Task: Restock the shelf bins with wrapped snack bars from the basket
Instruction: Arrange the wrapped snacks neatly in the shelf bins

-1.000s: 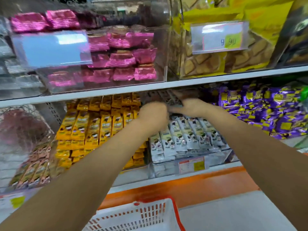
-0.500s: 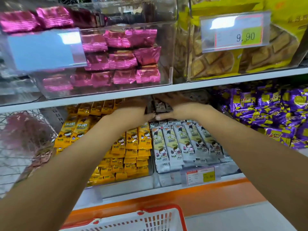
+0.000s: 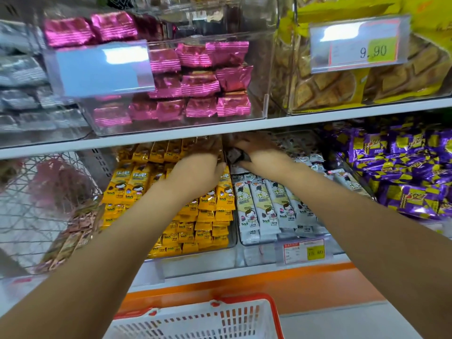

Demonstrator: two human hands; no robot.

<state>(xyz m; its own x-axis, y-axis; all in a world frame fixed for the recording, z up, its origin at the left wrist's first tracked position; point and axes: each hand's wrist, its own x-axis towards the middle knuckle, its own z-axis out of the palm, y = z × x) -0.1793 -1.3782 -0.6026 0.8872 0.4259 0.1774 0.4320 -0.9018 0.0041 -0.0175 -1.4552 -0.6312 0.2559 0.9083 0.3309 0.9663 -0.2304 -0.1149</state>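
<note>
Snack bars [image 3: 235, 153] were gripped by the right hand [image 3: 263, 160] at the 12 o'clock end of the bin [image 3: 259, 255], the basket [image 3: 195, 321] set at 6 o'clock; the hold of the left hand [image 3: 195, 171] could not be told. Released crookedly, they could be spilled among yellow bars [image 3: 210, 216] at 9 o'clock.

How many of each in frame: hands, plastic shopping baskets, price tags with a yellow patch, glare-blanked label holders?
Hands: 2, left hand and right hand, which grips wrapped snack bars
Plastic shopping basket: 1
Price tags with a yellow patch: 2, 9.90 tag and lower-shelf tag
Glare-blanked label holder: 1
Total: 6
</note>
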